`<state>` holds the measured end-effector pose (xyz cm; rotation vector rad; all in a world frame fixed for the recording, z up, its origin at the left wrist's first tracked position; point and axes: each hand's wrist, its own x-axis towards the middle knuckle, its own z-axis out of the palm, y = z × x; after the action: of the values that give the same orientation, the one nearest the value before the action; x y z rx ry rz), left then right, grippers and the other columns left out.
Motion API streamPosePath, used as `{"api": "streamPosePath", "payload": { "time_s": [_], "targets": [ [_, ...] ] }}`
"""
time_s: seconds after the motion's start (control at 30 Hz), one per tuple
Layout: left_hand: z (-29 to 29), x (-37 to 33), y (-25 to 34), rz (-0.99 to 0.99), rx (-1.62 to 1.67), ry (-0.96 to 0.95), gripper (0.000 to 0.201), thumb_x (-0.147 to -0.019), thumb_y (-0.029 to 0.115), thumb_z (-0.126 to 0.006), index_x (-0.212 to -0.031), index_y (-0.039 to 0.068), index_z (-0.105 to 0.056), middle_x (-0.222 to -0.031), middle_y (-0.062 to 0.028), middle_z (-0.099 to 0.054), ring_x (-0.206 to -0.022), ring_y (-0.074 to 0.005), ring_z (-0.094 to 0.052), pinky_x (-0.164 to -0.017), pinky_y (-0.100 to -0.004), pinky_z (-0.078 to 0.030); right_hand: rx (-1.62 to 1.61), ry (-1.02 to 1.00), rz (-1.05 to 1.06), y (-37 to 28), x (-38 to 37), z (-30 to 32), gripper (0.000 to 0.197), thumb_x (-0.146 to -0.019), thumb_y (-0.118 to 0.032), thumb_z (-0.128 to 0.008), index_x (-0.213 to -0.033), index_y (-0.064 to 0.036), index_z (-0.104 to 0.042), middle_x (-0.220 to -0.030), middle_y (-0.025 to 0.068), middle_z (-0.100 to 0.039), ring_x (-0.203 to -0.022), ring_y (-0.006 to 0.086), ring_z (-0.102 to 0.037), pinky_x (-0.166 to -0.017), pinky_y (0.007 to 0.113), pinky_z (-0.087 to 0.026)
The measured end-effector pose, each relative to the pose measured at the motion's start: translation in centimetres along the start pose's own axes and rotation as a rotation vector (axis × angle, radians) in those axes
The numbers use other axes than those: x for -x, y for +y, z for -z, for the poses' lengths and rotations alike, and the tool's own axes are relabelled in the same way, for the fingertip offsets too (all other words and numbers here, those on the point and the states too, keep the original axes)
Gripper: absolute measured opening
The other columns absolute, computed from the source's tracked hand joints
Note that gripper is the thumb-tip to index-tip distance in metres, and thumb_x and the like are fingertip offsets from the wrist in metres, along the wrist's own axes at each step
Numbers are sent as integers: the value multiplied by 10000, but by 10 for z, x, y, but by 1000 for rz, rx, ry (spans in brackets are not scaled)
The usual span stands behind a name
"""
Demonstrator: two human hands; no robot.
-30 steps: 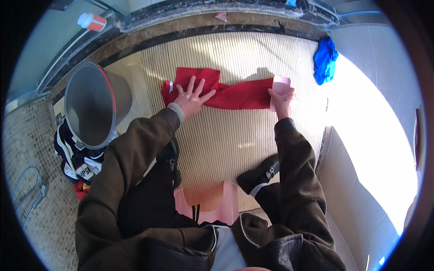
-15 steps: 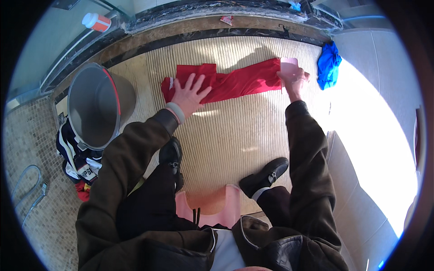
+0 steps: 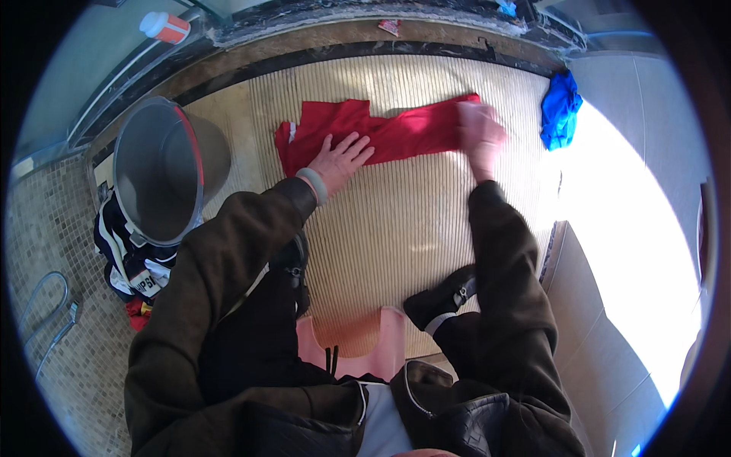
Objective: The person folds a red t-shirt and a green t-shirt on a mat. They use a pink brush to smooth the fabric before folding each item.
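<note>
A long red garment (image 3: 411, 131) lies stretched from left to right across a ribbed beige mat (image 3: 396, 221). Flat on its left part rests my left hand (image 3: 341, 161), fingers out and slightly spread, pressing the fabric. Over the garment's right end my right hand (image 3: 481, 141) is smeared by motion. Its fingers seem curled round a pale pink, flat block (image 3: 472, 114), which was clearer half a second ago; whether it is soap or a brush I cannot tell.
Left of the mat a grey bucket (image 3: 217, 156) stands by a pile of dark and white clothes (image 3: 126, 255). A blue cloth (image 3: 560, 114) lies at the far right corner. Near me is a pink stool (image 3: 391, 335); a white-and-orange bottle (image 3: 165, 27) sits on the far-left ledge.
My right hand has shifted slightly left and nearer along the garment and is now blurred. My left hand has moved a little right and nearer, its fingers less spread.
</note>
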<state>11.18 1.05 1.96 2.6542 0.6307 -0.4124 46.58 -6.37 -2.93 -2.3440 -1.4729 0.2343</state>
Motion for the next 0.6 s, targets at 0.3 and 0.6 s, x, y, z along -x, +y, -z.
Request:
{"api": "streamPosePath", "payload": {
  "time_s": [0.3,0.6],
  "targets": [
    [-9,12,-7,74,-50,-59,671,-888,97,-544,-1507,165,-295,-1589,-67,-232,-1468,-281,-212,-1100,-648,-267,-167,-162,247,-145,44,-18,926,-755,-272,-799,-1494,-134,-259,-1162,189,-463,-1060,366,-442,-855,523,-410],
    [-3,6,-1,38,-38,-49,730,-856,9,-553,-1514,171,-282,-1591,-67,-219,-1468,-294,-215,-1100,-647,-278,190,27,-257,-9,-18,21,901,-735,-350,-810,-1462,-131,-324,-1170,227,-464,-1067,377,-425,-921,498,-413]
  ]
}}
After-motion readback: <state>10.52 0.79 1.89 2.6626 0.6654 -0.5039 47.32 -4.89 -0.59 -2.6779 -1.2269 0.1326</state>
